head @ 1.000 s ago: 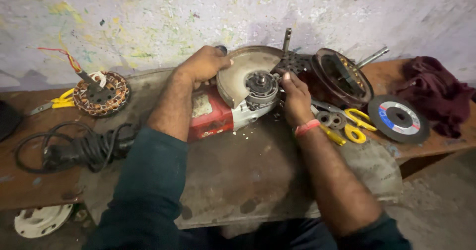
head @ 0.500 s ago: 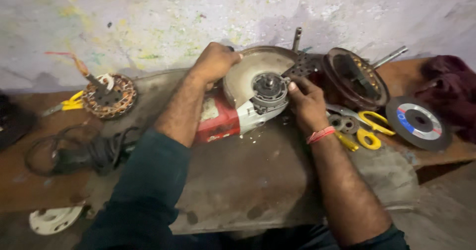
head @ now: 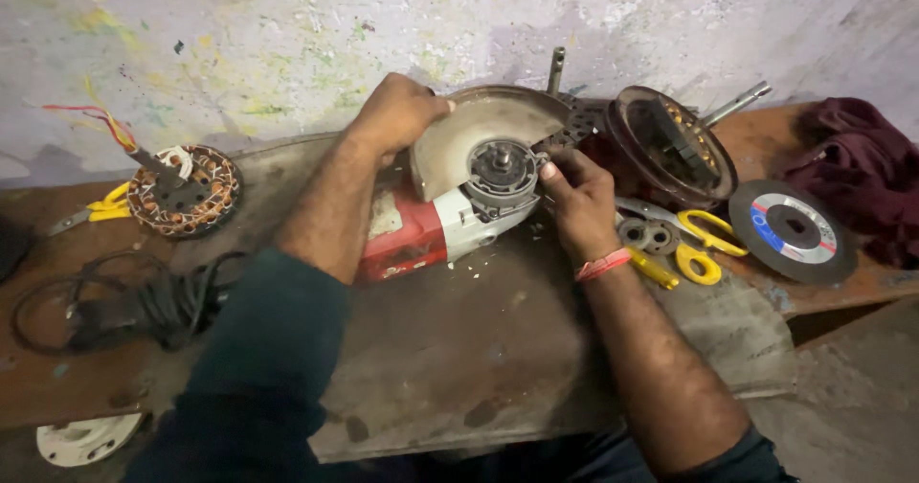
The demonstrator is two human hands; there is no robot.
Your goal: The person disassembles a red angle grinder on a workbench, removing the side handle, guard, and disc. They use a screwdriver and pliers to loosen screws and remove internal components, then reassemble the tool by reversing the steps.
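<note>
Hands work on a red and grey angle grinder [head: 436,229] that lies in the middle of the metal-topped bench [head: 459,349]. Only the head view shows this moment.

Its round head points to about 1 o'clock. The left hand [head: 397,114] sits at 11 o'clock from the spindle hub [head: 501,165]. Its fingers curl tight over the edge of the dusty half-round guard [head: 474,134] and hold it firm. The right hand [head: 574,201] sits at 4 o'clock from the hub. Its thumb and fingers are pressed close together and pinch at the hub's rim. I cannot tell if a small part is between the fingertips.

The step looks like work on the bare spindle, with no disc on it. The next move likely needs the left hand to keep the guard from turning while the right fingers twist or pull with care.

A grey cutting disc [head: 793,229] lies flat at 3 o'clock. Yellow-handled scissors [head: 704,244] lie just beside the right wrist. A copper-wound motor coil [head: 184,191] sits at 9 o'clock, and a black cord [head: 134,301] is bunched at 8 o'clock. A dark red cloth [head: 857,157] is far right.
</note>
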